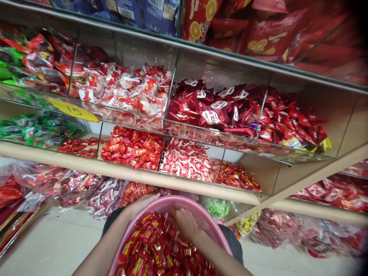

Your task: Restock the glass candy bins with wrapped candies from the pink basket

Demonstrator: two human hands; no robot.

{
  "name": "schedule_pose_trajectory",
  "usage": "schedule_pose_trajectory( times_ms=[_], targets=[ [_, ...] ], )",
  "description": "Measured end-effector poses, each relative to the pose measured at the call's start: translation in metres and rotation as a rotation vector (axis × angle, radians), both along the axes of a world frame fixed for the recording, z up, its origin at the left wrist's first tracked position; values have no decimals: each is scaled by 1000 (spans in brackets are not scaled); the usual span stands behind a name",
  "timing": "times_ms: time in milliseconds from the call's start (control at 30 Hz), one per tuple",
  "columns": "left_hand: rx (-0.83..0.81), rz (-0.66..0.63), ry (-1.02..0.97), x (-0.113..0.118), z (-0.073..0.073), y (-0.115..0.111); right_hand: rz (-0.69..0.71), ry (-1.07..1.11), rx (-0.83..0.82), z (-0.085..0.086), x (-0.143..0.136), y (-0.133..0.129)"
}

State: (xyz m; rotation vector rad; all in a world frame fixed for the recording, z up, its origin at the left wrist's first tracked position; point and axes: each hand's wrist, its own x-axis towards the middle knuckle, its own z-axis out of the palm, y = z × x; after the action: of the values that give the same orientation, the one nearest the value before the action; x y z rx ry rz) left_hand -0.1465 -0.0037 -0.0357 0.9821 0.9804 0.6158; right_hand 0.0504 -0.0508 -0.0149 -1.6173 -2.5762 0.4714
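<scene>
A pink plastic basket [211, 221] rests between my knees, holding many red-wrapped candies [155, 245] with yellow lettering. My left hand [140, 205] lies on the basket's far-left rim, its fingers stretched along the edge. Inside the basket, my right hand [184, 222] reaches down among the candies near the far wall. Its fingertips are bent down and partly hidden, so what they hold, if anything, cannot be made out.
Glass-fronted shelves [201, 188] of wrapped candies stand ahead, with a yellow "15" tag [71, 110]. Bagged candies [106, 197] lie on the floor beneath. A slanting wooden edge [316, 174] runs at the right.
</scene>
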Motion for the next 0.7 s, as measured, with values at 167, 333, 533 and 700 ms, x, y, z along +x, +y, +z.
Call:
schedule_pose_trajectory(
  times_ms=[167,333,533,700],
  targets=[
    [70,-56,22,0,7,3,83,289,202,74,8,6],
    [-12,-54,-16,-2,5,0,-27,326,447,126,29,45],
    [-7,-36,-16,-4,-2,0,-60,170,300,130,42,85],
    [-2,-13,2,-5,-6,3,-25,197,222,131,41,93]
  ],
)
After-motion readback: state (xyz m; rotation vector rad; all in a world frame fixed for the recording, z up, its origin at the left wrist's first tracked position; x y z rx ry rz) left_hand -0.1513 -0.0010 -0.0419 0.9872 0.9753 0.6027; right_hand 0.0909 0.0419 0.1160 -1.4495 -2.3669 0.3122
